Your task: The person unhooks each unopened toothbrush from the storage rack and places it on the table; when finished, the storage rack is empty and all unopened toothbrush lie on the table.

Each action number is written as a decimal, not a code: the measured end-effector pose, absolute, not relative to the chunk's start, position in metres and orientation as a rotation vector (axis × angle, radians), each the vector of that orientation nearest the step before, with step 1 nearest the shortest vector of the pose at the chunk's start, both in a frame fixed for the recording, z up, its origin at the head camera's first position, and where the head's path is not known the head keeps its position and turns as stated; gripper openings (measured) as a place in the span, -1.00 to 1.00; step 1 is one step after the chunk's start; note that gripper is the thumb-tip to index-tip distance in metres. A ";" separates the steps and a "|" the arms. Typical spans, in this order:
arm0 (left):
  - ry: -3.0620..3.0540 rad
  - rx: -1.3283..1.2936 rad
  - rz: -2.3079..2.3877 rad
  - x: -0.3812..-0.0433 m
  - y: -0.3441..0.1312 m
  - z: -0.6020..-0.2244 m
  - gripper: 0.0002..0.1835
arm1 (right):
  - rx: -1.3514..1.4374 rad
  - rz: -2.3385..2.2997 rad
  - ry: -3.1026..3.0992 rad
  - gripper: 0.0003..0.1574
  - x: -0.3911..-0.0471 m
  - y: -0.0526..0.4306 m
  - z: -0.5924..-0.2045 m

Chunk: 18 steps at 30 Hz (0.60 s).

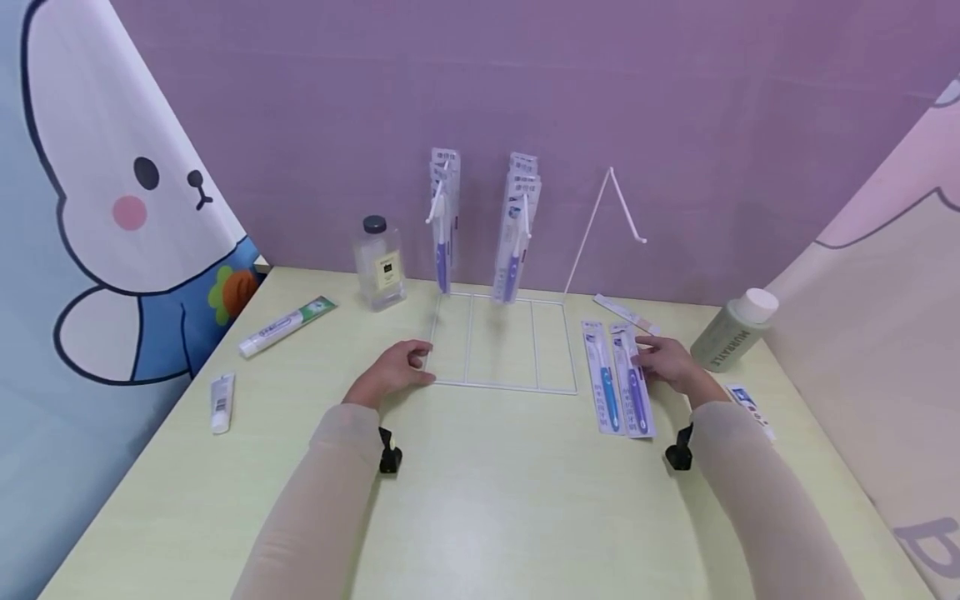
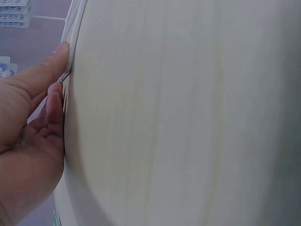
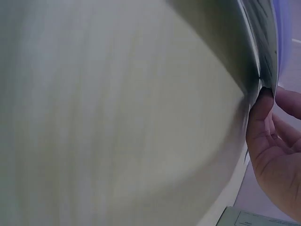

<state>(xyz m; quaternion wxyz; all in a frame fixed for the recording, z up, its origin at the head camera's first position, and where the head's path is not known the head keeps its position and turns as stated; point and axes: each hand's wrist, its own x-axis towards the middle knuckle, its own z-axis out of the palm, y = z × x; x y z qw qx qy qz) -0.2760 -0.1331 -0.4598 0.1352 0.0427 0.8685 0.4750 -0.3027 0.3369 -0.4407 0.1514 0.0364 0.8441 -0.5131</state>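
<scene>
A white wire display rack stands on the table, its base flat and its hooked arms rising at the back. Packaged toothbrushes hang in one bunch on the left hook and another on the middle hook; the right hook carries nothing. My left hand holds the rack base at its front left corner, thumb on the wire. Beside the rack lie two packaged toothbrushes, a blue one and a purple one. My right hand pinches the purple one's package by its right edge.
Behind the right hand lies another narrow package. A green bottle and a small packet are at the right. On the left are a clear bottle, a toothpaste tube and a small tube.
</scene>
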 end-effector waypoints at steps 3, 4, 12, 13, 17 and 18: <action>2.516 0.125 1.377 -0.278 -0.134 -0.461 -0.37 | 0.108 -1.458 2.452 -0.29 -0.305 0.336 -0.444; 2.517 0.125 1.374 -0.278 -0.134 -0.461 -0.37 | 0.105 -1.453 2.463 -0.30 -0.305 0.336 -0.445; 2.513 0.127 1.393 -0.278 -0.135 -0.462 -0.36 | 0.145 -1.240 2.650 -0.35 -0.306 0.332 -0.449; 2.509 0.129 1.398 -0.278 -0.135 -0.463 -0.36 | 0.143 -1.201 2.672 -0.36 -0.305 0.331 -0.448; 2.505 0.121 1.403 -0.279 -0.135 -0.465 -0.36 | 0.053 -0.953 2.823 -0.41 -0.301 0.325 -0.437; 2.504 0.118 1.402 -0.279 -0.135 -0.466 -0.36 | 0.017 -0.908 2.851 -0.41 -0.301 0.321 -0.433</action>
